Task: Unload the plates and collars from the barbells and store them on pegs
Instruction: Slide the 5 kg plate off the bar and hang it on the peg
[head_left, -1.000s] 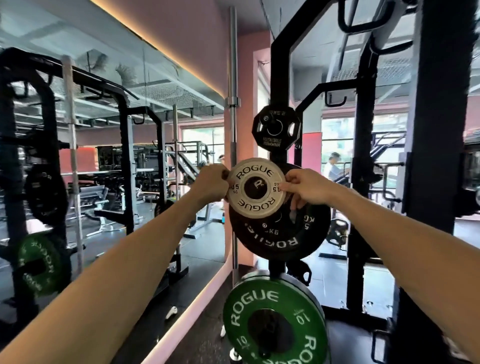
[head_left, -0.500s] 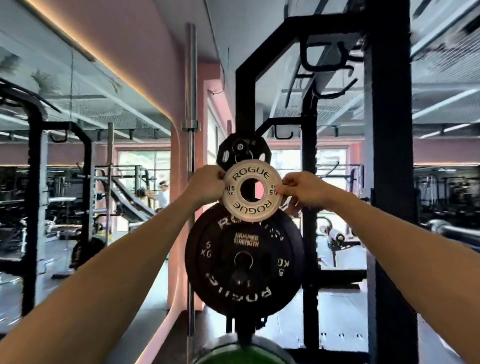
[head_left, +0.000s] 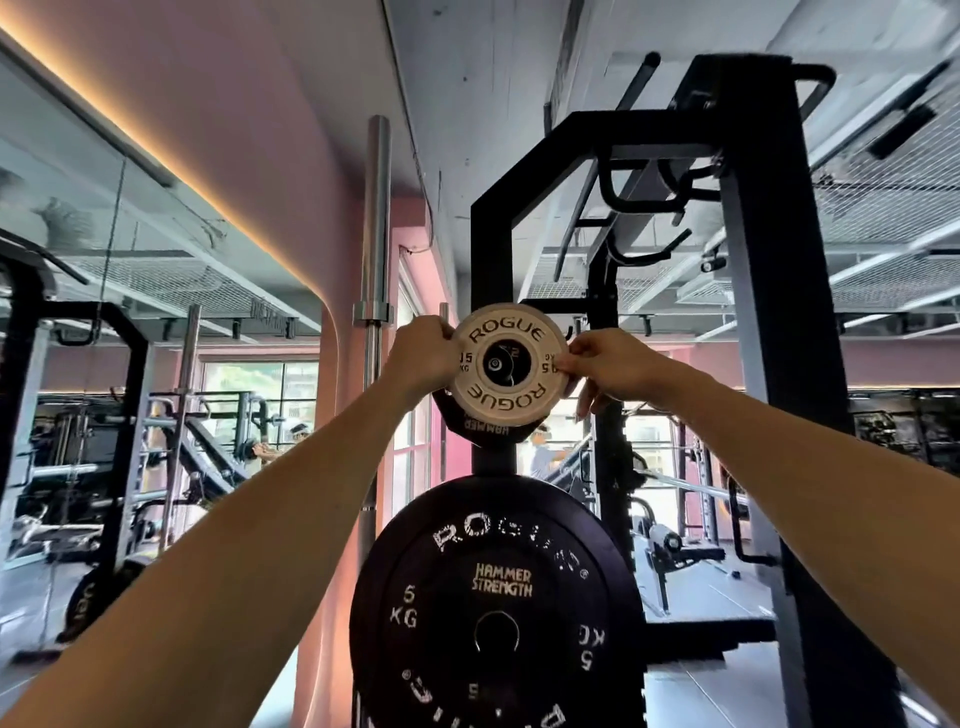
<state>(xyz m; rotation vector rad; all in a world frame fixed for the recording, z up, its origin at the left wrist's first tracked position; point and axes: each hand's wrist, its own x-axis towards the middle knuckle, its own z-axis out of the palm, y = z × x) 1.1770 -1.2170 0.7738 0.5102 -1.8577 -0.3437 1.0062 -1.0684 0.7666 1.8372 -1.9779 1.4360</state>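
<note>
Cream ROGUE plate (head_left: 508, 364), black lettering

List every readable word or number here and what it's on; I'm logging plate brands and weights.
"ROGUE", twice: small white plate.
Its side weight marks: partly covered by the left hand and right hand, unreadable.
"HAMMER", upside down: small black plate behind.
"HAMMER STRENGTH", "5 KG", worn "ROGUE": large black plate.

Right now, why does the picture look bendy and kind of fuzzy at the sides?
Head view: the wide lens bows the black rack and stretches both arms; edges smear, while the white plate held by the left hand and right hand stays sharp; ceiling strip glows orange.
</note>
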